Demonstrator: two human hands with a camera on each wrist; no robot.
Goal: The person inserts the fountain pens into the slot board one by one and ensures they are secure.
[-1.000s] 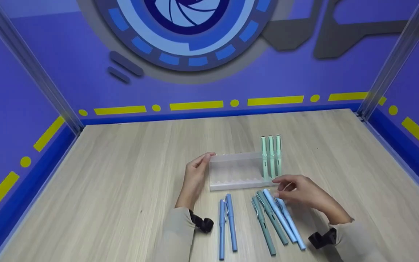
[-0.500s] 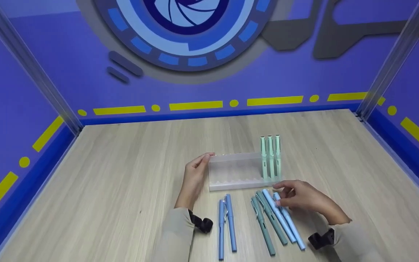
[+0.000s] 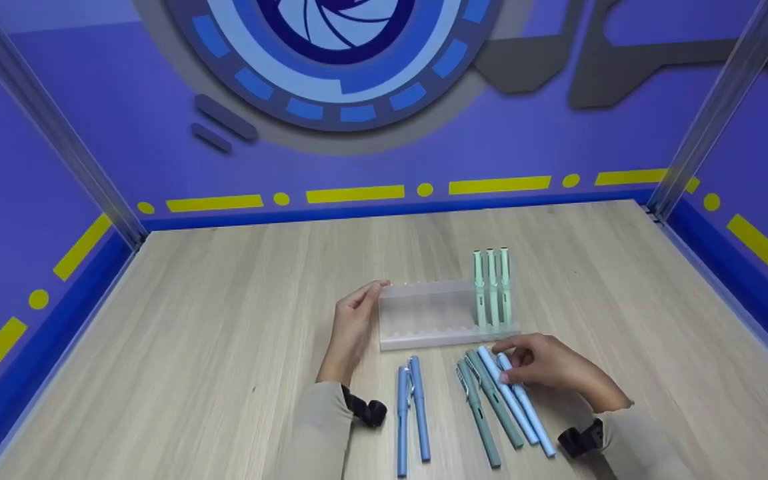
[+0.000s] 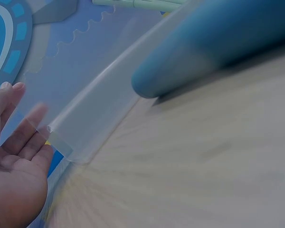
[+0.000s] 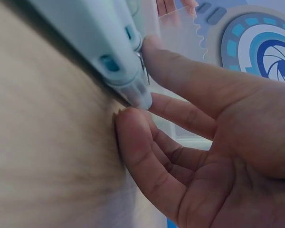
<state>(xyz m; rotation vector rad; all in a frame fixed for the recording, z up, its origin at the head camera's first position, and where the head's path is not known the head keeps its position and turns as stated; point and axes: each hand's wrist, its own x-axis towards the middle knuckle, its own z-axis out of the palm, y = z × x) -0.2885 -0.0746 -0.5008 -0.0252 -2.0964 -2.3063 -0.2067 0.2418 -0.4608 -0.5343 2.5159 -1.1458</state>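
Note:
My left hand (image 3: 351,323) grips the left edge of a clear plastic pen stand (image 3: 427,313); in the left wrist view some fingers (image 4: 31,135) show through the sheet. Three mint-green pens (image 3: 493,293) stand upright at its right end. My right hand (image 3: 551,367) reaches over two light blue pens (image 3: 524,407) lying in front of the stand. Seen from the right wrist, the thumb (image 5: 175,66) is right at a pen's clip and a bent finger (image 5: 133,135) lies at its cap end, with a gap between the tips. Two dark green pens (image 3: 487,417) lie alongside.
Two mid-blue pens (image 3: 413,417) lie between the forearms, nearer the front edge. The wooden table (image 3: 224,333) is bordered by blue printed panels (image 3: 331,160) at the back and sides, with metal posts (image 3: 711,107) at the corners.
My right hand has come down from the stand's right corner to the cap ends of the light blue pens. The left hand keeps its grip, and the pens lie as before.

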